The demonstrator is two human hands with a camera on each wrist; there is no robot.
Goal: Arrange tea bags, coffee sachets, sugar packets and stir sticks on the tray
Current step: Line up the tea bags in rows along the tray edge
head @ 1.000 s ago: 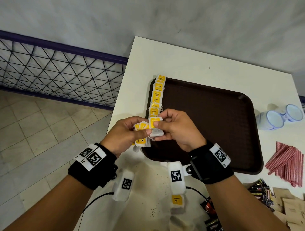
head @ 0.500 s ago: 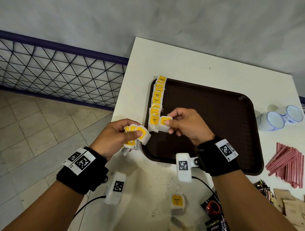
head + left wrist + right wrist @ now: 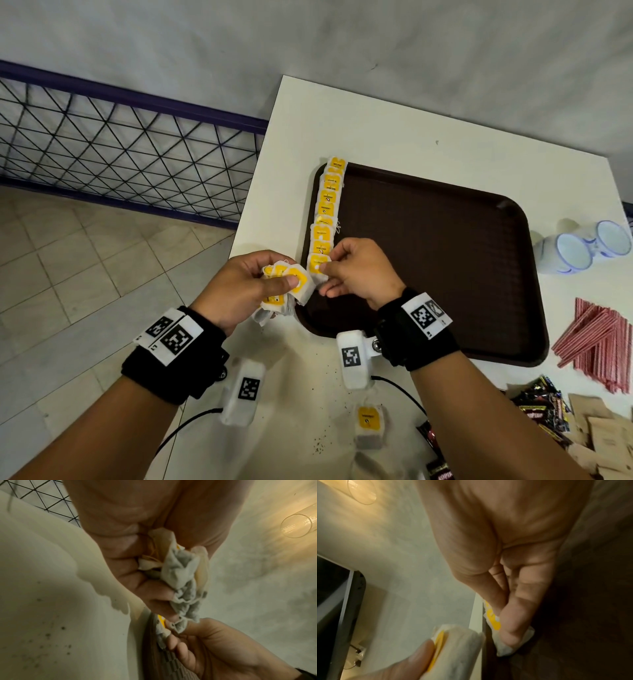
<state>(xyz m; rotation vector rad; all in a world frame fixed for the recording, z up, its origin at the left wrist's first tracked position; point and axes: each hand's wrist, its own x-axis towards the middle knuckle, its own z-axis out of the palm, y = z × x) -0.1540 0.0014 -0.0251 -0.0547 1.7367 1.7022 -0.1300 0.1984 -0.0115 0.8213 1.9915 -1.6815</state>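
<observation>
A dark brown tray (image 3: pixel 445 246) lies on the white table (image 3: pixel 394 137). A row of several yellow-tagged tea bags (image 3: pixel 327 205) runs down the tray's left edge. My right hand (image 3: pixel 359 270) pinches one tea bag (image 3: pixel 317 267) at the near end of that row; the same bag (image 3: pixel 494 623) shows under my fingers in the right wrist view. My left hand (image 3: pixel 246 284) grips a bunch of tea bags (image 3: pixel 289 284) just left of the tray, crumpled together (image 3: pixel 181 572) in the left wrist view.
One loose tea bag (image 3: pixel 369 423) lies on the table near me. Red stir sticks (image 3: pixel 603 339), dark coffee sachets (image 3: pixel 541 407) and brown sugar packets (image 3: pixel 603 435) sit at the right. Two white cups (image 3: pixel 582 246) lie beyond the tray. The table's left edge drops to a tiled floor.
My right hand took one tea bag from the left hand's bunch, carried it to the row, and now holds it down at the row's near end. The left hand shifted slightly.
</observation>
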